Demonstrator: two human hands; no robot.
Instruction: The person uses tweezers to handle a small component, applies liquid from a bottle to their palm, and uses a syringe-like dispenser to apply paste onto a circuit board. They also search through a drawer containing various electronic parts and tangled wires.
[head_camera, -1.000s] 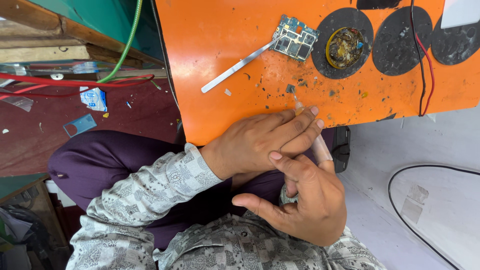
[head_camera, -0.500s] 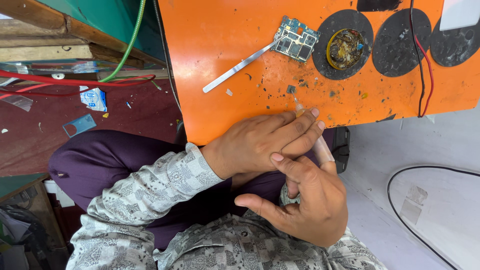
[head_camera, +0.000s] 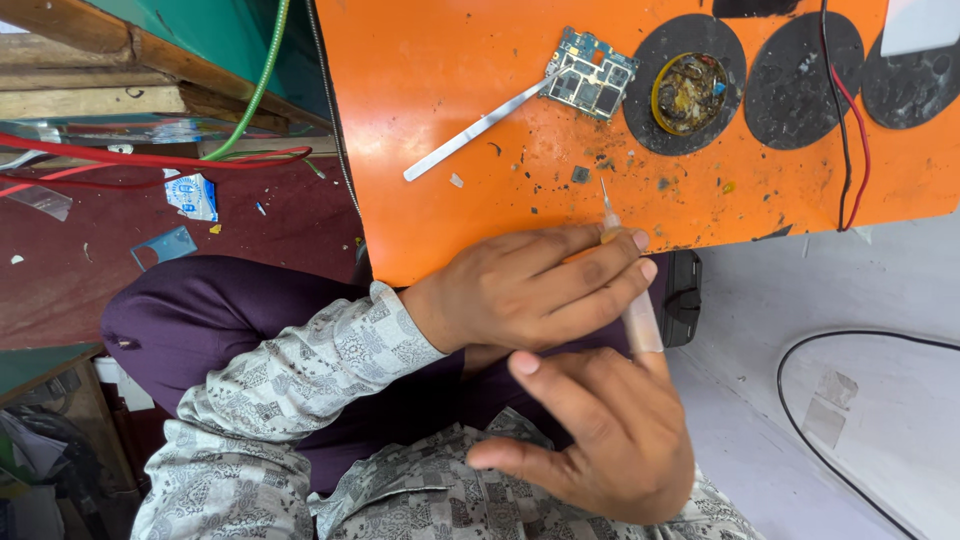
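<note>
Left hand and right hand both pinching a pale syringe; small blue-white packet on floor

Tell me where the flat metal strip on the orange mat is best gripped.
Probably the free lower-left end of the metal strip, pinched across its narrow width from above. It lies flat and slanted on the orange mat, and its upper-right end touches the circuit board.
</note>
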